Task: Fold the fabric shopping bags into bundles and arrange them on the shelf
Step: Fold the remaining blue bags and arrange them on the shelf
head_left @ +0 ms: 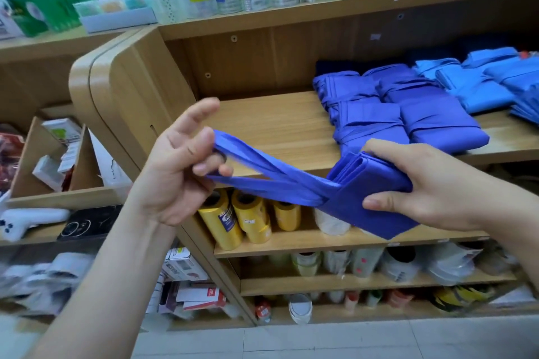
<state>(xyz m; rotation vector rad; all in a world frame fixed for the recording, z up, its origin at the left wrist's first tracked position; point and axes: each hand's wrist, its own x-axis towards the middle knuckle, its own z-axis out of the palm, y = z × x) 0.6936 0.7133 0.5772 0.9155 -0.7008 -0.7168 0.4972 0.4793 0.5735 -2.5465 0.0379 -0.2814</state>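
Two tight grips on blue bag (373,181): left hand (175,172) round handles (250,154), right hand (437,186) partly hiding folds.

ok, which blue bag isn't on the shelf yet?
The dark blue bag held in mid-air: right hand grips its folded body, left hand holds its handles taut. The other bundles lie on the shelf.

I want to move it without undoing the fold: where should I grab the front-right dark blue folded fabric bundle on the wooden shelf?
Probably pinch the dark blue folded fabric bundle across its front end, thumb on top, coming from the open front of the wooden shelf. It lies flat near the edge, with other bundles behind and beside it.
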